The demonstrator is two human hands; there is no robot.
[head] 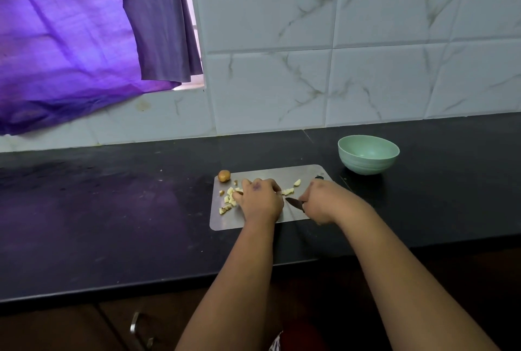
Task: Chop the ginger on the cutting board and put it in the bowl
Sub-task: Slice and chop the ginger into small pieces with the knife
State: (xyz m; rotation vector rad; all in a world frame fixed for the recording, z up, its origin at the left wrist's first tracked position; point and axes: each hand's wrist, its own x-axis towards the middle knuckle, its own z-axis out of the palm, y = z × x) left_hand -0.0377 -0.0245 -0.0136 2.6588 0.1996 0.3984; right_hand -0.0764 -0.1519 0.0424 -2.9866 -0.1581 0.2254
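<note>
A grey metal cutting board (304, 173) lies on the black counter. Pale chopped ginger pieces (229, 200) are scattered on its left half, and a few more (290, 188) lie between my hands. A brown ginger stub (224, 175) sits at the board's far left corner. My left hand (260, 199) rests palm down on the board, fingers curled over the ginger pieces. My right hand (324, 204) grips the handle of a dark-bladed knife (294, 203), whose blade points left toward my left hand. A light green bowl (368, 153), with nothing seen inside, stands behind the board to the right.
The black counter (112, 209) stretches left and right, with its front edge near my forearms. White marbled wall tiles (338, 68) rise behind it. A purple curtain (84, 40) hangs at the upper left. A cabinet handle (135, 325) shows below the counter.
</note>
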